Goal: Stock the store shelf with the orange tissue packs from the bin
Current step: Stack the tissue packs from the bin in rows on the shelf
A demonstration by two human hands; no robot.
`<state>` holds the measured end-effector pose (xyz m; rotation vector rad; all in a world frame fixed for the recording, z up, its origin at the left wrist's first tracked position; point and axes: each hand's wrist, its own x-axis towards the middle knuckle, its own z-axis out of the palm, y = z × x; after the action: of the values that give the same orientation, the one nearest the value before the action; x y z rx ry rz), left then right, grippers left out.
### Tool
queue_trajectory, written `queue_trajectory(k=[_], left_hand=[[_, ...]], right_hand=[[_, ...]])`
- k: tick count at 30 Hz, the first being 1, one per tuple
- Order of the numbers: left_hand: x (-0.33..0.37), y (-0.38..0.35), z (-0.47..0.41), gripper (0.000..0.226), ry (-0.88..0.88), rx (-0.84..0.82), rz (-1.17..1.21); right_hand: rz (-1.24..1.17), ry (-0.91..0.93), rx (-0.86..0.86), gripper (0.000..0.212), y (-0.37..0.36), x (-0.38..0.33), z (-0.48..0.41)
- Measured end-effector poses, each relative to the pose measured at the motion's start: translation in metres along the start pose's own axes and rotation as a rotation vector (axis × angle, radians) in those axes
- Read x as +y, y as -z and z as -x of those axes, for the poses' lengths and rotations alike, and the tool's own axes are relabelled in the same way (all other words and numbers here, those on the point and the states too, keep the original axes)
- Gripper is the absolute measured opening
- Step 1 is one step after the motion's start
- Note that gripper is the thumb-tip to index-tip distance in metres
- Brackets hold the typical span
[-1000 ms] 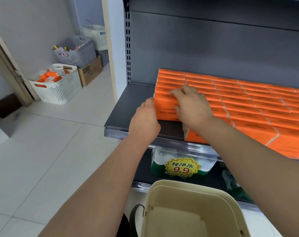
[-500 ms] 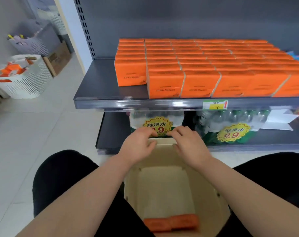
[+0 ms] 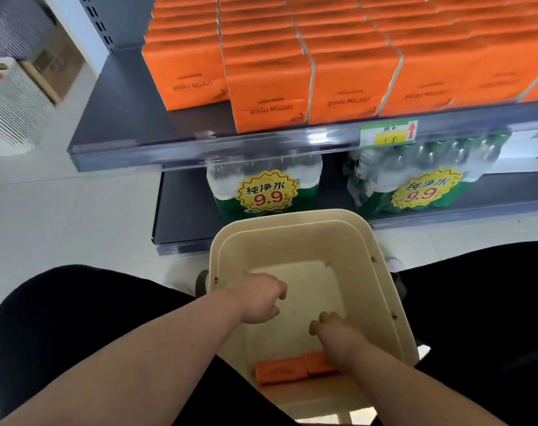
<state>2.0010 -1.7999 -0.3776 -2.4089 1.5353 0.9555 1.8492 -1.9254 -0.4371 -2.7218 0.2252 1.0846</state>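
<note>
Both hands down in the beige bin (image 3: 292,241). L hand (image 3: 260,299) loosely curled, holds nothing. R hand (image 3: 335,338) fingers bent down; can't tell if gripping anything. Last orange tissue packs (image 3: 280,370) lie flat by bin's near wall, partly under R wrist. Tip: draw hands back twd body, pinch each pack by long edges, then fill gap at shelf (image 3: 114,118) front-left

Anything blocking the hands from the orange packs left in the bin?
Nothing visible. Two orange packs lie uncovered on the bin floor; the right hand overlaps one, the left hand is farther off.
</note>
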Motion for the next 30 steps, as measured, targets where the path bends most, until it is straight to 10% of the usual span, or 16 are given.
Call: queue_trajectory(k=[21, 30], left_hand=[[-0.017, -0.063, -0.053, 0.037, 0.033, -0.244, 0.08], [-0.005, -0.088, -0.062, 0.037, 0.0, -0.434, -0.056]], right_hand=[[0.043, -0.01, -0.216, 0.041, -0.052, 0.017, -0.059], [-0.173, -0.177, 0.1, 0.039, -0.021, 0.024, -0.051]])
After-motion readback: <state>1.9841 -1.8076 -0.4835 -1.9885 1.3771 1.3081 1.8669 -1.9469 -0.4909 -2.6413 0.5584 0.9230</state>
